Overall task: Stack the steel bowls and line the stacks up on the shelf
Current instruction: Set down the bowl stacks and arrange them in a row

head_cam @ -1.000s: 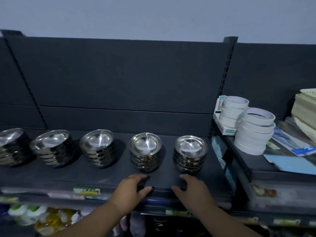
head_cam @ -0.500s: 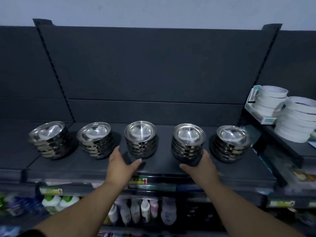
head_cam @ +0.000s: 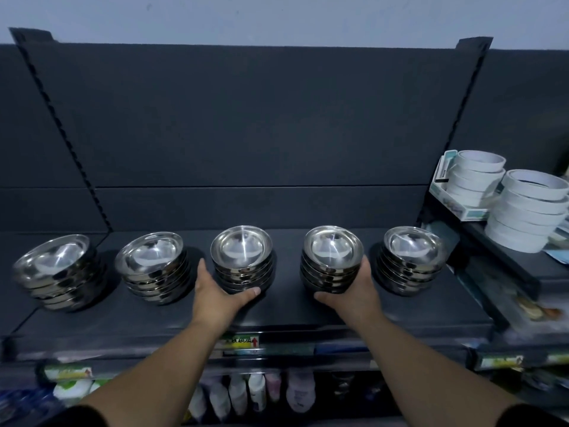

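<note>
Fingers (head_cam: 202, 268) of the left hand (head_cam: 215, 292) curl round the middle stack (head_cam: 241, 257); the right hand (head_cam: 357, 291) grips the neighbour stack (head_cam: 332, 257); two stacks (head_cam: 154, 266) sit leftward, another stack (head_cam: 412, 265) rightward, on the shelf (head_cam: 292, 308); stacking seems done, only straightening left.

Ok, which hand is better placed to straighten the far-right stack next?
Right, probably. The right hand cups the fourth stack, directly beside the far-right stack. The left hand cups the middle stack, with the fourth stack between it and the target.
</note>
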